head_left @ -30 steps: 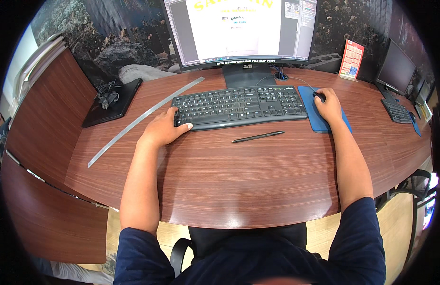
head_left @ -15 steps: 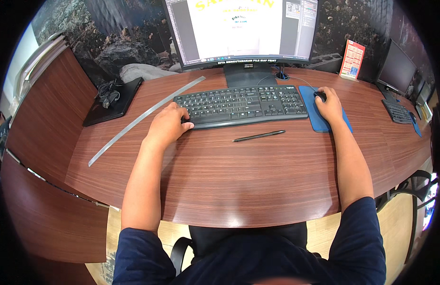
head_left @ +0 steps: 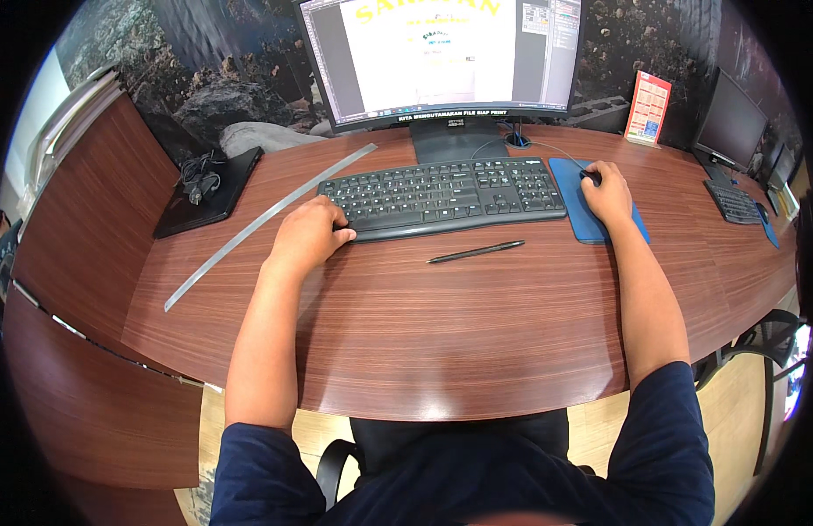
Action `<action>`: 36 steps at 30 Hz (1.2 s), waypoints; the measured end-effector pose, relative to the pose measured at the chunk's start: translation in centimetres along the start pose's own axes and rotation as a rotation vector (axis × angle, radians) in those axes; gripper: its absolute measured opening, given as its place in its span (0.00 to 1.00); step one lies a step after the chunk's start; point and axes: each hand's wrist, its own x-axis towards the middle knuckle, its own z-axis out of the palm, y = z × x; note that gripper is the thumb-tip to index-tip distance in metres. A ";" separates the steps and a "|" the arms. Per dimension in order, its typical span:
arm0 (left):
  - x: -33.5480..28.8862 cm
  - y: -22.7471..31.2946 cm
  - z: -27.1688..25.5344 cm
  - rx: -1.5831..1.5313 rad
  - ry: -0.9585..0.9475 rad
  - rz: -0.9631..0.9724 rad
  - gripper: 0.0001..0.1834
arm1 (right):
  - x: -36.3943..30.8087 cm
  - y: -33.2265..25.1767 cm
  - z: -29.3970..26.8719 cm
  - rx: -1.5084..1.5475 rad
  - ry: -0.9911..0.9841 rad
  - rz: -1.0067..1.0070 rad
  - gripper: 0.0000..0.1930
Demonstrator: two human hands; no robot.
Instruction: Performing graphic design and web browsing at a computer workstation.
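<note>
My left hand point(head_left: 308, 231) rests at the left end of a black keyboard point(head_left: 442, 198). Its fingers bend over the corner keys, partly hidden by the hand itself, and the thumb stands apart along the near edge. On a blue mouse pad point(head_left: 587, 230), my right hand point(head_left: 610, 195) is wrapped over a small black computer mouse point(head_left: 591, 177). A black pen point(head_left: 475, 252) lies on the desk just in front of the keyboard. Behind the keyboard a monitor point(head_left: 424, 70) displays a white page with coloured lettering inside a design program.
A long metal ruler point(head_left: 249, 232) lies slanted left of the keyboard. Farther left, a black laptop point(head_left: 205, 195) carries a coiled cable point(head_left: 199, 174) beside a wooden partition point(head_left: 91, 188). A red-and-white desk calendar point(head_left: 648, 108) and a second monitor point(head_left: 729, 121) stand at the right.
On the screen, a yellowish line and a small dark mark now show lower on the page. The whole view shifts slightly; both hands keep their places on the keyboard and mouse.
</note>
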 end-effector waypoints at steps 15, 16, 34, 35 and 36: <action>0.1 0.0 0.0 -0.010 0.015 0.028 0.13 | 0.3 0.7 0.5 0.026 -0.004 -0.022 0.16; 0.1 0.0 0.0 -0.005 0.012 0.025 0.13 | 0.3 0.5 0.4 0.026 -0.003 -0.023 0.16; 0.4 -0.8 1.1 -0.104 0.005 0.153 0.27 | 0.2 0.6 0.3 0.001 0.030 -0.035 0.17; 0.9 -0.7 1.8 -0.179 0.044 0.282 0.32 | 0.3 1.1 0.1 -0.009 0.021 -0.030 0.17; 1.0 -0.7 2.4 -0.174 0.045 0.268 0.32 | 0.4 1.1 0.2 -0.016 0.015 -0.026 0.17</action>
